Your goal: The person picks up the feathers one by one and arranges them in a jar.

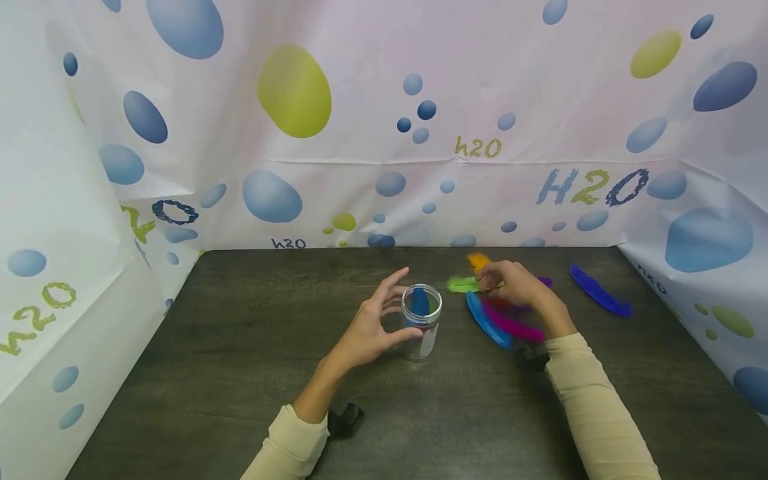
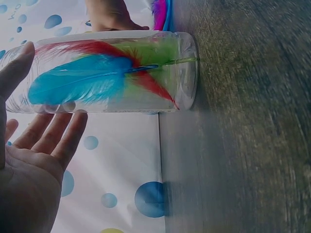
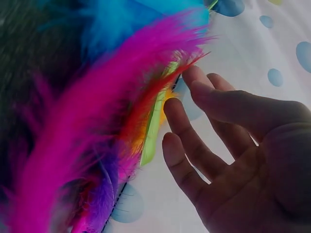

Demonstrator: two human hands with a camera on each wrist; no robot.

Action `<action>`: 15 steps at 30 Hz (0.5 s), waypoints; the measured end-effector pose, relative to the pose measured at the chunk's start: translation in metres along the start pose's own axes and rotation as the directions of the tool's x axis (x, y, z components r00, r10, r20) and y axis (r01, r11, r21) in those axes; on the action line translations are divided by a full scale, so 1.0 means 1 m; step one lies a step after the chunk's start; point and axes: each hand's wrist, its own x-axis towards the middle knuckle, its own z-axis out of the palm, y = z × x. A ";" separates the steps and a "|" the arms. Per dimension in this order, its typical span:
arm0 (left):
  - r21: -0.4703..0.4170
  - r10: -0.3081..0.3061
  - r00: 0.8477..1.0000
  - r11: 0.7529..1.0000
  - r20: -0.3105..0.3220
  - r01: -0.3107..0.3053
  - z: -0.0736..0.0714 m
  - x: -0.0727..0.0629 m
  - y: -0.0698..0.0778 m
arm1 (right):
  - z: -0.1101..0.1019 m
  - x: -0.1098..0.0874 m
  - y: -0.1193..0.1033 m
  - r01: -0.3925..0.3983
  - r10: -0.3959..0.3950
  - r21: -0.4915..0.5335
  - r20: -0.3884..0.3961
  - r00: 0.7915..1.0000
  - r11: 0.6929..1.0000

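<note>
A clear jar (image 1: 427, 343) stands upright and uncovered on the dark table, with blue, red and green feathers inside. My left hand (image 1: 366, 333) is curved loosely about its left side. The thumb lies across the jar's front, and the straight fingers reach along its far side. To the right, my right hand (image 1: 513, 283) is above a loose group of feathers, its fingertips beside a green feather (image 1: 463, 285). An orange feather (image 1: 478, 261), a light blue feather (image 1: 489, 322) and a magenta feather (image 1: 513, 325) lie around it. In the right wrist view a red feather (image 3: 146, 104) passes close to the fingertips.
A dark blue feather (image 1: 600, 291) lies apart at the table's right. Part of a purple feather (image 1: 545, 282) shows behind the right hand. A white sheet (image 1: 360, 80) with blue and green spots hangs along the table's back and sides.
</note>
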 end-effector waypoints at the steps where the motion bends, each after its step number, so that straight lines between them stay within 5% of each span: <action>1: 0.001 -0.003 1.000 1.000 -0.001 0.003 0.000 0.000 0.000 | 0.000 0.000 0.000 -0.007 0.007 0.000 0.013 1.000 1.000; 15: -0.003 -0.012 1.000 1.000 -0.001 0.012 -0.001 -0.001 0.000 | 0.001 0.004 -0.003 -0.131 0.124 0.042 0.138 0.983 0.990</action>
